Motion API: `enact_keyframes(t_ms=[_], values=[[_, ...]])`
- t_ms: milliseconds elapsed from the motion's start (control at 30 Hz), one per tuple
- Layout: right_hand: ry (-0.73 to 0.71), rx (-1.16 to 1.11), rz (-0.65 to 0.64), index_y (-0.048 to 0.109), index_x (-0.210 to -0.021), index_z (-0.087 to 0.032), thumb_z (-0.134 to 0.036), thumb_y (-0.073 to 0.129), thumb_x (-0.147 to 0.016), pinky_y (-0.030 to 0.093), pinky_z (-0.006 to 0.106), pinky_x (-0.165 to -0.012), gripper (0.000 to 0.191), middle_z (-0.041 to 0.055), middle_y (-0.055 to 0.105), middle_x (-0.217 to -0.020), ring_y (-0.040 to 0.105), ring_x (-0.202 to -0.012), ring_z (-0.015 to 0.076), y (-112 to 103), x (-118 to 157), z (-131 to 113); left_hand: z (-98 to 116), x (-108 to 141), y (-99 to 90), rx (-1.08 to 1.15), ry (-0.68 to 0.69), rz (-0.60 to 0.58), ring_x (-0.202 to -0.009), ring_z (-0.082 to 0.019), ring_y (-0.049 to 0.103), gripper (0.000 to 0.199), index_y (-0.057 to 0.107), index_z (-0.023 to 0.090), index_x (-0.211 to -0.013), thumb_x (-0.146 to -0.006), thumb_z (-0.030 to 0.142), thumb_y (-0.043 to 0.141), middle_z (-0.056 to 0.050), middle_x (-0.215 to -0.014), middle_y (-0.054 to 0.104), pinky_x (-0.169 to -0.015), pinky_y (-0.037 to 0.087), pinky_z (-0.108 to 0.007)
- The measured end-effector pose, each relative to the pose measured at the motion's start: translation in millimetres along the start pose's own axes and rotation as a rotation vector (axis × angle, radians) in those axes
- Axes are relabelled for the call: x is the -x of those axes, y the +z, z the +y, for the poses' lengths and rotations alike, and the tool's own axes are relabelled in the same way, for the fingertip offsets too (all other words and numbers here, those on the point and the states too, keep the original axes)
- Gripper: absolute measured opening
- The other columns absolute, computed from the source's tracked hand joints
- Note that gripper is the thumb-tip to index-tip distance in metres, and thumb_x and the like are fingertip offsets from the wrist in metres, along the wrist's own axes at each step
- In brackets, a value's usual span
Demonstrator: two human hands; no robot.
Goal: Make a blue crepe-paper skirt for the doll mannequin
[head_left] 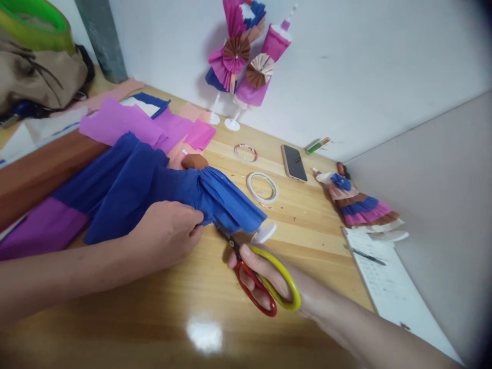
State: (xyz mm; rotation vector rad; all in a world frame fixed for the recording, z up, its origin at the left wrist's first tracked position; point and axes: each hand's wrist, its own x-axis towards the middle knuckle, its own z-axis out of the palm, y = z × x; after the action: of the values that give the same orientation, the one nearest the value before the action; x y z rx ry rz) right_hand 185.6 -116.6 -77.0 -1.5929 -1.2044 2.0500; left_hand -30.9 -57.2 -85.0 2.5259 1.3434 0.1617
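Note:
Blue crepe paper (126, 179) spreads across the left of the table, and my left hand (169, 233) pinches its near edge. In my right hand (261, 271) is a pair of scissors (232, 243) with one yellow and one red handle loop. Their black blades reach the paper's edge just right of my left fingers; the tips are partly hidden. Right behind the blades lies a small doll form with a brown top (195, 162) and a pleated blue skirt (234, 200). A white round base (264, 233) shows under the skirt's hem.
Two tape rolls (262, 187) and a phone (294, 163) lie beyond the doll. Finished paper dresses on stands (255, 92) lean by the wall; another layered dress (363, 205) lies right, near a notebook (384, 271) with a pen. Purple paper (119, 123) and a bag (38, 72) are left.

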Motion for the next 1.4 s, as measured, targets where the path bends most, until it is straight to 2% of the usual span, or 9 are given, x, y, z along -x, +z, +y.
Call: enact_keyframes(t_ms=[200, 533, 800, 967, 1100, 1233, 1400], values=[[0.009, -0.039, -0.008, 0.049, -0.085, -0.018, -0.081, 0.051, -0.072, 0.028, 0.016, -0.029, 0.065, -0.0082, 0.044, -0.054, 0.035, -0.031, 0.003, 2, -1, -2, 0, 1, 0.3, -0.018, 0.009, -0.013, -0.059, -0.018, 0.058, 0.03, 0.054, 0.018, -0.058, -0.086, 0.022, 0.043, -0.002, -0.058, 0.059, -0.055, 0.029, -0.029], [-0.014, -0.007, -0.018, 0.049, -0.085, -0.017, -0.081, 0.05, -0.073, 0.029, 0.015, -0.029, 0.065, -0.0092, 0.042, -0.053, 0.035, -0.029, 0.002, 7, -4, -6, -1, 4, 7.3, -0.077, 0.111, 0.062, -0.062, -0.022, 0.063, 0.032, 0.057, 0.019, -0.062, -0.089, 0.019, 0.04, -0.003, -0.062, 0.063, -0.054, 0.032, -0.032], [-0.091, 0.034, -0.029, 0.047, -0.083, -0.018, -0.078, 0.048, -0.077, 0.026, 0.014, -0.027, 0.061, -0.0105, 0.039, -0.052, 0.033, -0.028, 0.0018, 4, -3, 1, 5, 8, 7.7, -0.147, 0.233, 0.11, -0.062, -0.02, 0.063, 0.026, 0.059, 0.018, -0.064, -0.087, 0.012, 0.049, -0.002, -0.063, 0.064, -0.053, 0.038, -0.031], [-0.101, 0.043, -0.042, 0.048, -0.083, -0.017, -0.075, 0.047, -0.08, 0.025, 0.014, -0.027, 0.058, -0.0104, 0.038, -0.052, 0.033, -0.028, 0.0018, 2, -4, 4, 4, 10, 12.8, -0.172, 0.26, 0.163, -0.061, -0.022, 0.061, 0.023, 0.058, 0.018, -0.063, -0.085, 0.011, 0.052, -0.002, -0.063, 0.064, -0.052, 0.04, -0.032], [-0.045, -0.013, -0.027, 0.049, -0.085, -0.017, -0.08, 0.049, -0.075, 0.027, 0.014, -0.027, 0.063, -0.009, 0.043, -0.055, 0.034, -0.029, 0.0017, 2, -3, 4, 1, 9, 11.9, -0.136, 0.233, 0.119, -0.06, -0.021, 0.061, 0.024, 0.057, 0.018, -0.062, -0.084, 0.01, 0.051, -0.002, -0.061, 0.063, -0.052, 0.037, -0.031], [0.024, -0.081, -0.001, 0.05, -0.086, -0.017, -0.085, 0.053, -0.065, 0.03, 0.015, -0.029, 0.071, -0.0078, 0.047, -0.053, 0.036, -0.03, 0.0025, 3, 0, 1, -2, 3, 5.7, -0.081, 0.128, 0.042, -0.062, -0.02, 0.061, 0.027, 0.059, 0.019, -0.063, -0.086, 0.017, 0.047, -0.003, -0.065, 0.065, -0.055, 0.033, -0.03], [0.131, -0.096, 0.01, 0.051, -0.087, -0.017, -0.089, 0.053, -0.058, 0.032, 0.014, -0.028, 0.078, -0.0062, 0.051, -0.053, 0.041, -0.03, 0.0036, 3, -2, -1, -5, -5, -6.2, 0.006, 0.012, -0.013, -0.052, -0.014, 0.047, 0.028, 0.054, 0.018, -0.054, -0.082, 0.021, 0.049, 0.001, -0.052, 0.053, -0.054, 0.024, -0.028]])
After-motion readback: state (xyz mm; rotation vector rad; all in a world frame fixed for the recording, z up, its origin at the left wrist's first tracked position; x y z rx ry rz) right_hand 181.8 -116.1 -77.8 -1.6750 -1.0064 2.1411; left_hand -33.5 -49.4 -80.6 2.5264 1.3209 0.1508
